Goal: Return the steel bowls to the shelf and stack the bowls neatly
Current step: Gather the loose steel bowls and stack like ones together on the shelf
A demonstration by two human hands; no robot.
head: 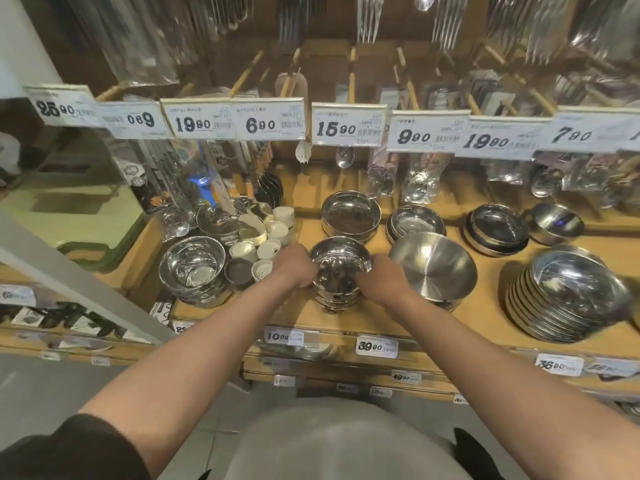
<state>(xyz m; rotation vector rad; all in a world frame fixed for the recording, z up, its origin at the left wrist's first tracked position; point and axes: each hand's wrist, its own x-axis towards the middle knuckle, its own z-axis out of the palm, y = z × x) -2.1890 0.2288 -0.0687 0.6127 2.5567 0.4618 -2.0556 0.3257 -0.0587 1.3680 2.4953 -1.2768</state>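
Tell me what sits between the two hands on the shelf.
In the head view, a stack of shiny steel bowls sits between the left hand and right hand, which hold its sides.

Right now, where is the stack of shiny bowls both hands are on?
The bowl stack stands front-centre on the wooden shelf, between left hand and right hand, left of the large matte bowl.

Shop aisle with wooden display shelving

A light wooden shelf (485, 271) runs across the view, with a row of white price tags (346, 128) above it and packaged cutlery (367, 19) hanging from pegs higher up (blurred). The floor (41, 386) below is grey and smooth. A pale wall (20, 39) edges the left.
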